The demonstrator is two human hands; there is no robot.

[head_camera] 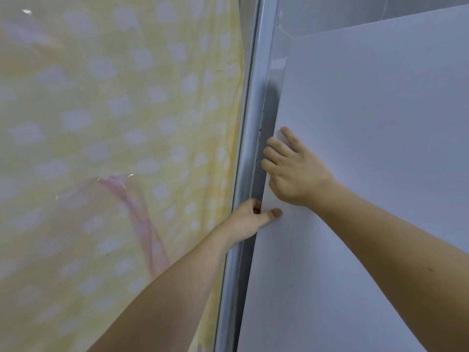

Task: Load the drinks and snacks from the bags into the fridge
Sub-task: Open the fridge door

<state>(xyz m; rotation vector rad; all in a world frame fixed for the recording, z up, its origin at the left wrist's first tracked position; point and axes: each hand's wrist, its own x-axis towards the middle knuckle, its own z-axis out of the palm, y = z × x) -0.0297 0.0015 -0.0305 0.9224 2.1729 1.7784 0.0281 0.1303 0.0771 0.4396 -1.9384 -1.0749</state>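
A white fridge door (368,138) fills the right side of the head view, tilted, with its left edge running down the middle. My right hand (294,168) grips that edge, fingers curled around it into the dark gap. Just below, my left hand (250,219) holds the same edge, thumb pressed on the door's front and fingers hidden behind it. No bags, drinks or snacks are in view.
A pale grey frame (250,148) runs beside the door edge. Left of it hangs a yellow cloth with white squares (114,123) behind a glossy clear pane. White panels (355,11) show above the door at the top right.
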